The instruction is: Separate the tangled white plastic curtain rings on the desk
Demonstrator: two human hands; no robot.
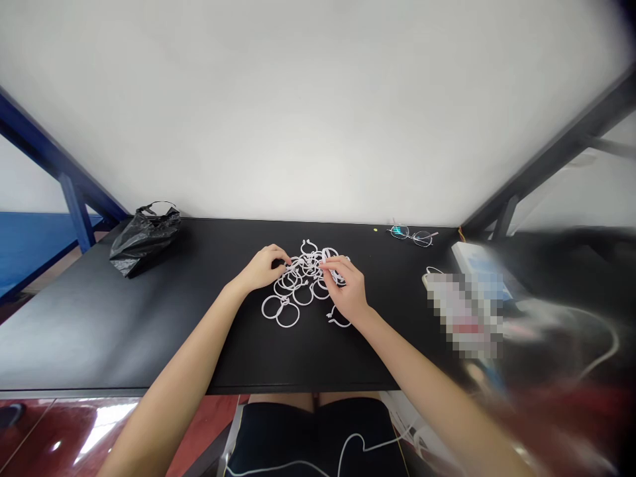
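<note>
A heap of several white plastic rings (298,285) lies in the middle of a black table (149,318). My left hand (263,266) rests at the heap's left side, fingers curled and pinching a ring near the centre. My right hand (348,288) is at the heap's right side, fingers bent and pinched on another white ring. The two hands meet over the middle of the pile. A couple of joined rings (281,311) lie nearest the front, apart from both hands.
A crumpled black plastic bag (144,242) sits at the back left of the table. A pair of glasses (412,235) lies at the back right. A white cable (596,358) and blurred items lie at the right. White wall behind.
</note>
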